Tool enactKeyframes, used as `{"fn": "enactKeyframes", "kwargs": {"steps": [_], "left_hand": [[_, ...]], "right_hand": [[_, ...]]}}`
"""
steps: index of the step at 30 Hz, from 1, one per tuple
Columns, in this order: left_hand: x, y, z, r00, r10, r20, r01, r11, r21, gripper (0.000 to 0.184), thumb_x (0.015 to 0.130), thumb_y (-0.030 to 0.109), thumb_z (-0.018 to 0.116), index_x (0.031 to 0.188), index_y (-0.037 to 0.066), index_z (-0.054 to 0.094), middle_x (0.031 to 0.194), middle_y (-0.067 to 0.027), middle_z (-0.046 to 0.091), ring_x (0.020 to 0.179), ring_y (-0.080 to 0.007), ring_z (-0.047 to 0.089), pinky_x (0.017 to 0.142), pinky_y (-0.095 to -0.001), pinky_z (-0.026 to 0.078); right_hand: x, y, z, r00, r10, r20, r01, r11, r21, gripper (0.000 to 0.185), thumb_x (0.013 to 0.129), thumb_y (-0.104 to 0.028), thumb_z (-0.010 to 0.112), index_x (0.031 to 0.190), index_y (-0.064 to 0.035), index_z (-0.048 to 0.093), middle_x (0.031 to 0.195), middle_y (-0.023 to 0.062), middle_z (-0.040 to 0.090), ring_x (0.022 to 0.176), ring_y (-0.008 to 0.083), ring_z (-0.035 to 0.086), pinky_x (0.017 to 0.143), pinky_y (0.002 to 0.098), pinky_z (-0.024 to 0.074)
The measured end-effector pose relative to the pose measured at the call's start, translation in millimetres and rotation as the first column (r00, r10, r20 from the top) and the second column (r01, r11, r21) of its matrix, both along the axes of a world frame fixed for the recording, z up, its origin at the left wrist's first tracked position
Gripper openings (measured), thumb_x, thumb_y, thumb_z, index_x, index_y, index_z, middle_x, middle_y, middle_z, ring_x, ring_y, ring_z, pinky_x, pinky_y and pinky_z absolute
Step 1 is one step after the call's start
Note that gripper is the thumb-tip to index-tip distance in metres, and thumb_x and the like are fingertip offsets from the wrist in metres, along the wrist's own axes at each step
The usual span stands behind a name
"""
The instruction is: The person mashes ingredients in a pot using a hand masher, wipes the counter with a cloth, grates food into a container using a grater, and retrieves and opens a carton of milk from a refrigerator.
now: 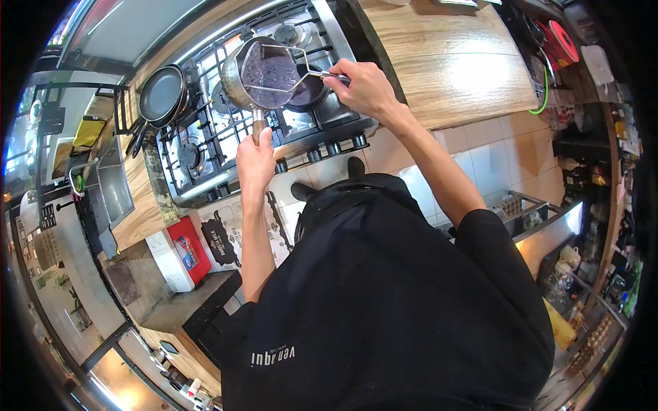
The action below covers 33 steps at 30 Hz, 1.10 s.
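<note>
My left hand (255, 163) is closed around the wooden handle of a metal saucepan (235, 83), which is raised over the stove and appears tilted to the right. My right hand (364, 88) grips the handle of a wire-framed strainer (301, 52), whose frame reaches across the saucepan's mouth. A lumpy purple mixture (273, 71) shows within and behind the frame. Whether it lies in the saucepan or in the strainer I cannot tell. Below and to the right, a dark pot (314, 96) sits on a burner, partly hidden by the strainer.
Stacked frying pans (162, 94) stand at the stove's left end. The gas stove (205, 179) has black grates and front knobs. To the right is a wooden counter (445, 61). A sink (115, 195) lies at left, near a red box (189, 252).
</note>
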State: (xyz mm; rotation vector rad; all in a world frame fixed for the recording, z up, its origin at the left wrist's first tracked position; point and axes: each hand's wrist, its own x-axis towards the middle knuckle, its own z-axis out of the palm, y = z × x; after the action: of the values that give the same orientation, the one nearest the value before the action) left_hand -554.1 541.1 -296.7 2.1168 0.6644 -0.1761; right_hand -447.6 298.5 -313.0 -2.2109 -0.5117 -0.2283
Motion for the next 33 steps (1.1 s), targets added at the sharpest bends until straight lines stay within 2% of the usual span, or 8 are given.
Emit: {"fn": "enactKeyframes", "kwargs": {"steps": [3, 5, 8, 12, 14, 15, 20, 33], "left_hand": [[-1, 3, -7, 1.0, -0.027, -0.006, 0.028, 0.998, 0.065, 0.043, 0.093, 0.036, 0.055, 0.081, -0.005, 0.061, 0.063, -0.0161, 0.061, 0.059, -0.0282, 0.062, 0.06, -0.0416, 0.047], [-1, 6, -14, 0.998, -0.042, 0.038, 0.035, 0.985, 0.169, 0.044, 0.093, 0.037, 0.055, 0.085, -0.006, 0.062, 0.071, -0.0239, 0.064, 0.071, -0.0394, 0.064, 0.069, -0.0463, 0.047], [-2, -1, -2, 0.999, -0.037, 0.035, 0.028, 0.974, 0.226, 0.046, 0.093, 0.038, 0.055, 0.087, -0.007, 0.063, 0.078, -0.0289, 0.064, 0.081, -0.045, 0.063, 0.075, -0.0485, 0.047], [-2, -11, 12, 0.998, -0.056, -0.005, 0.056, 0.964, 0.258, 0.046, 0.093, 0.038, 0.056, 0.09, -0.008, 0.063, 0.081, -0.0287, 0.065, 0.082, -0.0443, 0.064, 0.076, -0.0489, 0.047], [-4, -8, 2, 0.992, -0.108, 0.069, 0.076, 0.931, 0.357, 0.046, 0.092, 0.04, 0.056, 0.086, -0.005, 0.063, 0.07, -0.0187, 0.063, 0.07, -0.0331, 0.063, 0.069, -0.0436, 0.047], [-4, -10, 3, 0.991, -0.111, 0.068, 0.079, 0.93, 0.358, 0.046, 0.092, 0.04, 0.056, 0.086, -0.005, 0.063, 0.07, -0.0187, 0.063, 0.07, -0.0331, 0.063, 0.069, -0.0436, 0.047], [-4, -21, 15, 0.99, -0.137, 0.037, 0.111, 0.91, 0.401, 0.041, 0.094, 0.035, 0.057, 0.095, -0.006, 0.062, 0.086, -0.0277, 0.066, 0.086, -0.0453, 0.064, 0.076, -0.051, 0.047], [-4, -26, 18, 0.982, -0.178, 0.063, 0.126, 0.866, 0.485, 0.039, 0.094, 0.035, 0.056, 0.099, -0.003, 0.061, 0.087, -0.0274, 0.066, 0.086, -0.0467, 0.063, 0.076, -0.0526, 0.046]], "right_hand": [[3, 3, 1, 0.998, -0.014, 0.056, 0.015, 1.0, -0.016, 0.021, 0.084, -0.025, 0.07, 0.088, -0.0046, 0.066, 0.079, 0.0144, 0.069, 0.073, 0.0342, 0.066, 0.064, 0.0406, 0.0514], [4, 3, 0, 0.998, -0.015, 0.057, 0.016, 1.0, -0.013, 0.021, 0.084, -0.025, 0.07, 0.088, -0.0048, 0.066, 0.079, 0.0142, 0.069, 0.073, 0.0341, 0.066, 0.064, 0.0405, 0.0517], [3, 1, -2, 0.998, -0.016, 0.063, 0.017, 1.0, -0.005, 0.021, 0.084, -0.025, 0.07, 0.088, -0.0051, 0.066, 0.079, 0.0139, 0.069, 0.073, 0.0338, 0.067, 0.064, 0.0403, 0.0517], [0, -6, -12, 0.998, -0.034, 0.056, 0.033, 0.999, 0.009, 0.022, 0.084, -0.029, 0.069, 0.086, -0.0072, 0.067, 0.074, 0.0137, 0.068, 0.068, 0.0345, 0.065, 0.062, 0.0431, 0.0503], [-3, -11, -12, 0.999, -0.042, 0.005, 0.042, 0.999, -0.007, 0.022, 0.084, -0.029, 0.069, 0.087, -0.007, 0.067, 0.075, 0.0136, 0.068, 0.069, 0.0341, 0.065, 0.062, 0.043, 0.0504], [-5, -13, -12, 0.998, -0.051, -0.042, 0.05, 0.998, -0.025, 0.022, 0.083, -0.029, 0.069, 0.087, -0.0068, 0.067, 0.075, 0.0136, 0.069, 0.069, 0.0338, 0.066, 0.062, 0.0429, 0.0505], [-6, -18, -17, 0.996, -0.081, 0.024, 0.081, 0.997, -0.002, 0.022, 0.083, -0.028, 0.069, 0.088, -0.0068, 0.068, 0.075, 0.0134, 0.069, 0.069, 0.0331, 0.066, 0.063, 0.0422, 0.051], [-15, -5, -56, 0.993, -0.019, 0.114, 0.012, 0.998, 0.064, 0.018, 0.083, -0.023, 0.071, 0.088, -0.0068, 0.065, 0.078, 0.0119, 0.068, 0.068, 0.0318, 0.066, 0.059, 0.0387, 0.0512]]}}
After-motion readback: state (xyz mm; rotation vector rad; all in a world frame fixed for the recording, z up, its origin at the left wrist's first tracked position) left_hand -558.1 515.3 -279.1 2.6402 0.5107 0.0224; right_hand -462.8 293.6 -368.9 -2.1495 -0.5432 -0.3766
